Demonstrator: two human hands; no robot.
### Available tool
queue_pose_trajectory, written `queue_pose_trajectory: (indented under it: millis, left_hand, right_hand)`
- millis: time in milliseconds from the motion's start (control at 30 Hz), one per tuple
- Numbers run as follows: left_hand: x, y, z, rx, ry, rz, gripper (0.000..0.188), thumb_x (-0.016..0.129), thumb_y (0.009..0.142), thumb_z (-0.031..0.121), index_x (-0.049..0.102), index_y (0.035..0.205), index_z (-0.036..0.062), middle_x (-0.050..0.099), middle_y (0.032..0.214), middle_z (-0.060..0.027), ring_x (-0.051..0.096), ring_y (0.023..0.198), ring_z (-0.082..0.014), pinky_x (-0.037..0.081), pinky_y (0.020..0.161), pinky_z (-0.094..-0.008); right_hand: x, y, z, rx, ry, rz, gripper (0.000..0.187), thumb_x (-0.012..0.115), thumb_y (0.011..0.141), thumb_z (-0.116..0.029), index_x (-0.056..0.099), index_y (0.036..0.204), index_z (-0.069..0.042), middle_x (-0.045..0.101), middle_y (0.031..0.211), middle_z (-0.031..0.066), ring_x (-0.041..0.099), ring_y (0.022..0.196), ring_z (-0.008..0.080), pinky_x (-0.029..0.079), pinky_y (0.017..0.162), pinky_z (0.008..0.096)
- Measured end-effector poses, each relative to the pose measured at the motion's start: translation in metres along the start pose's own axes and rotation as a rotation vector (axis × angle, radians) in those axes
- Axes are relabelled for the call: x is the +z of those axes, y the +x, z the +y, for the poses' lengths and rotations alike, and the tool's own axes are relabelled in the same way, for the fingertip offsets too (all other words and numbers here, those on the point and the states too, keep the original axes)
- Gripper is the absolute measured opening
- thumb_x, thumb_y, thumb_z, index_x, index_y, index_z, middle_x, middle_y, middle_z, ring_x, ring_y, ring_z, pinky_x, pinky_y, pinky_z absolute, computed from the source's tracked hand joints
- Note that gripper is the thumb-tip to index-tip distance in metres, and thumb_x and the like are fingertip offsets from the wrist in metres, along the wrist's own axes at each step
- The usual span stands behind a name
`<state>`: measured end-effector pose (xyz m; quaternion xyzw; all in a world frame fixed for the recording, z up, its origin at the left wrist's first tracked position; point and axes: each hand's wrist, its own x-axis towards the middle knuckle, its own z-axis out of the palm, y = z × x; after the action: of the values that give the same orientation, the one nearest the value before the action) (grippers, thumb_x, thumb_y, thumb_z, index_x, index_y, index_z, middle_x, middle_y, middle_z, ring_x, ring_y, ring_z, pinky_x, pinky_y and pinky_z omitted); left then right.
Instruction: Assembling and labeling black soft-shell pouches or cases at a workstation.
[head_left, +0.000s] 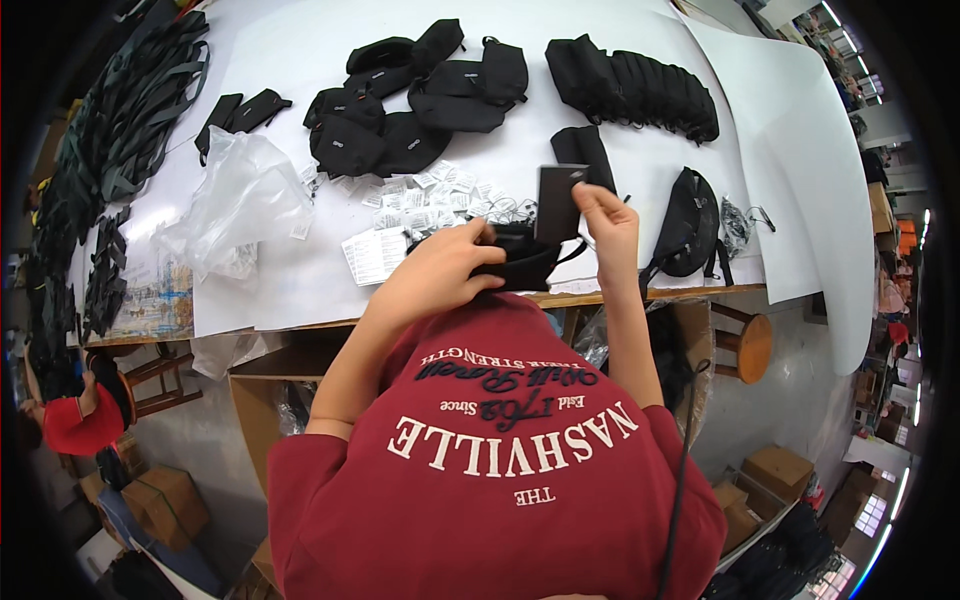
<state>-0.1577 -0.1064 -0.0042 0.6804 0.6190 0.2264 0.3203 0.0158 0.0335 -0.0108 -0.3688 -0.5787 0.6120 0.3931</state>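
Close to the table's front edge, my left hand (440, 265) is closed on a small black fabric pouch (526, 272), with its fingers over the near left side. My right hand (608, 218) pinches a flat black rectangular card (556, 208) between thumb and fingers. The card stands upright over the right part of the pouch, and its lower end meets the pouch opening; how far it reaches in is hidden. Just beyond the pouch lies a heap of small white tags (428, 200). A printed white sheet (375, 256) rests left of the pouch, partly behind my left hand.
Several black pouches (455, 105) are piled at the far middle, with a packed row (640, 95) to their right. A black waist bag (688, 225) lies at right. Clear plastic (245, 205) and a mass of black straps (125, 120) are at left. A wooden stool (755, 348) stands below right.
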Motion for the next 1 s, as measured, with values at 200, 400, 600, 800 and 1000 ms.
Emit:
queue_pose_trajectory:
  millis: [200, 400, 600, 800, 1000]
  left_hand:
    - [0.02, 0.007, -0.01, 0.21, 0.005, 0.209, 0.019, 0.071, 0.073, 0.014, 0.063, 0.089, 0.0068, 0.042, 0.131, -0.0179, 0.052, 0.109, -0.0368, 0.044, 0.089, -0.0425]
    - [0.029, 0.011, -0.02, 0.363, 0.031, 0.273, 0.018, 0.072, 0.073, 0.016, 0.064, 0.086, 0.0068, 0.059, 0.102, -0.0052, 0.054, 0.1, -0.0274, 0.037, 0.095, -0.0336]
    - [0.028, 0.038, -0.07, -0.067, -0.669, 0.119, 0.023, 0.071, 0.076, 0.023, 0.066, 0.092, 0.0083, 0.062, 0.079, -0.0068, 0.058, 0.081, -0.0246, 0.042, 0.086, -0.0377]
    - [0.051, 0.051, -0.23, -0.506, 0.23, 0.931, 0.023, 0.07, 0.076, 0.021, 0.062, 0.09, 0.0044, 0.063, 0.086, -0.0094, 0.054, 0.094, -0.0309, 0.044, 0.081, -0.041]
    - [0.039, 0.042, -0.228, -0.533, 0.211, 0.762, 0.019, 0.067, 0.078, 0.02, 0.064, 0.089, 0.0048, 0.064, 0.085, -0.009, 0.056, 0.091, -0.029, 0.044, 0.079, -0.0393]
  right_hand:
    - [-0.003, -0.013, 0.009, 0.144, -0.73, -0.278, 0.029, 0.069, 0.079, -0.034, 0.073, 0.085, -0.006, 0.063, 0.058, 0.0066, 0.056, 0.048, 0.0132, 0.041, 0.048, 0.0272]
    - [-0.005, -0.021, -0.001, 0.042, -0.965, -0.636, 0.025, 0.068, 0.08, -0.03, 0.072, 0.088, -0.006, 0.064, 0.063, 0.0123, 0.058, 0.05, 0.0209, 0.043, 0.052, 0.0305]
    - [-0.001, -0.017, -0.005, 0.218, -1.009, -0.81, 0.04, 0.07, 0.076, -0.045, 0.069, 0.077, -0.006, 0.053, 0.05, 0.0077, 0.055, 0.048, 0.02, 0.041, 0.051, 0.0327]
    - [0.001, -0.022, 0.0, 0.136, -1.06, -0.791, 0.041, 0.071, 0.074, -0.044, 0.064, 0.07, -0.004, 0.051, 0.049, 0.0082, 0.052, 0.047, 0.0247, 0.04, 0.052, 0.035]
    - [-0.007, -0.027, 0.011, -0.049, -1.029, -0.629, 0.03, 0.069, 0.076, -0.039, 0.07, 0.078, -0.009, 0.058, 0.056, 0.0101, 0.057, 0.054, 0.0287, 0.043, 0.054, 0.036]
